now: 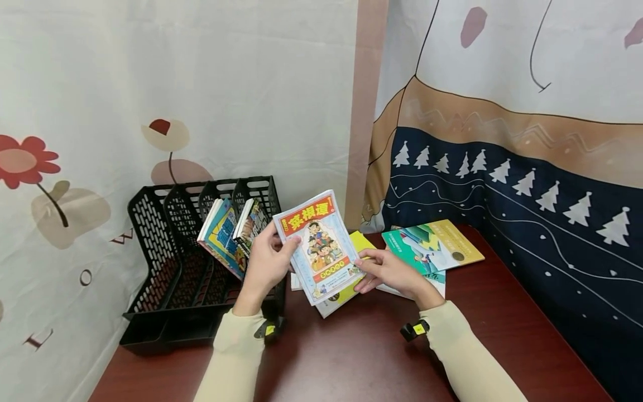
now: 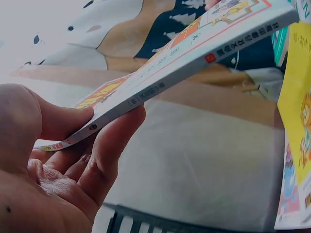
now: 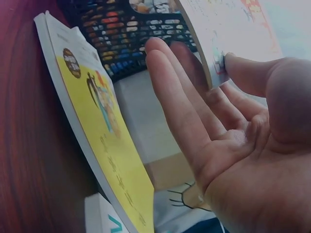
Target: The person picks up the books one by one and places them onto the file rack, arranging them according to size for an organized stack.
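A thin book (image 1: 321,245) with a light blue cover and a red title is held up, tilted, between both hands. My left hand (image 1: 268,259) grips its left edge, thumb on the front cover and fingers behind; the left wrist view shows the book's spine (image 2: 194,65) along that edge. At the lower right corner, my right hand (image 1: 389,273) pinches the book between thumb and fingers, with other fingers (image 3: 170,87) extended in the right wrist view. Below the held book lies a yellow book (image 1: 359,243), partly hidden by it.
A black mesh file rack (image 1: 150,251) stands at the left, with a blue book (image 1: 221,229) and another book (image 1: 251,223) leaning in its slots. Green and yellow books (image 1: 454,243) lie at the back right on the reddish-brown table (image 1: 351,352). Patterned curtains hang behind.
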Demonstrator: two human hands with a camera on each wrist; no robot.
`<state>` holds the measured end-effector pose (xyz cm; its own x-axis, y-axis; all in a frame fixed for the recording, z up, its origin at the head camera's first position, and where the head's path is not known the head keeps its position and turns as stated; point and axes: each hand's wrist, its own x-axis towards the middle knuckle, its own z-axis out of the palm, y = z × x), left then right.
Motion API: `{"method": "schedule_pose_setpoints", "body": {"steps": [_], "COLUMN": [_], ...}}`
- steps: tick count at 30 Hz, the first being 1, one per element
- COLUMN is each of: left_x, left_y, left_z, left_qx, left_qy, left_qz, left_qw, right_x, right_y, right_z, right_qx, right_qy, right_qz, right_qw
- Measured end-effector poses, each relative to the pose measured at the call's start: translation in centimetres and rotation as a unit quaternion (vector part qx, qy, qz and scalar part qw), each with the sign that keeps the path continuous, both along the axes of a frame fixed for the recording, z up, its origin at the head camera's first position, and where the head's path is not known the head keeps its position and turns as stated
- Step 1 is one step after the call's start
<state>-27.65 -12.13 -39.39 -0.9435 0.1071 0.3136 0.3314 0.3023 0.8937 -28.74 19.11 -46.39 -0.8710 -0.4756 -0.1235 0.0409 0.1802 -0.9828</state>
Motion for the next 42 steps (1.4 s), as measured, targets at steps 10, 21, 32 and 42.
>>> {"method": "schedule_pose_setpoints", "body": {"steps": [10, 21, 32, 42], "left_x": [0.0, 1.2, 1.7, 2.7], "left_y": [-3.0, -7.7, -10.9, -13.0], "left_z": [-0.4, 0.8, 2.0, 2.7], "left_qx": [-0.011, -0.043, -0.050, -0.038], "left_qy": [0.014, 0.030, 0.046, 0.053], "left_qz": [0.046, 0.128, 0.188, 0.238], "left_qw": [0.9988, 0.9904, 0.9799, 0.9690], "right_x": [0.4, 1.3, 1.9, 2.1], "right_y": [-3.1, -8.4, -14.2, -17.7], "right_z": [-1.4, -2.6, -3.7, -3.6], "right_qx": [-0.008, -0.026, -0.024, 0.086], "right_qy": [-0.033, -0.053, -0.043, 0.061], "right_qz": [0.001, 0.041, 0.020, -0.008], "right_qw": [0.9994, 0.9974, 0.9986, 0.9944]}}
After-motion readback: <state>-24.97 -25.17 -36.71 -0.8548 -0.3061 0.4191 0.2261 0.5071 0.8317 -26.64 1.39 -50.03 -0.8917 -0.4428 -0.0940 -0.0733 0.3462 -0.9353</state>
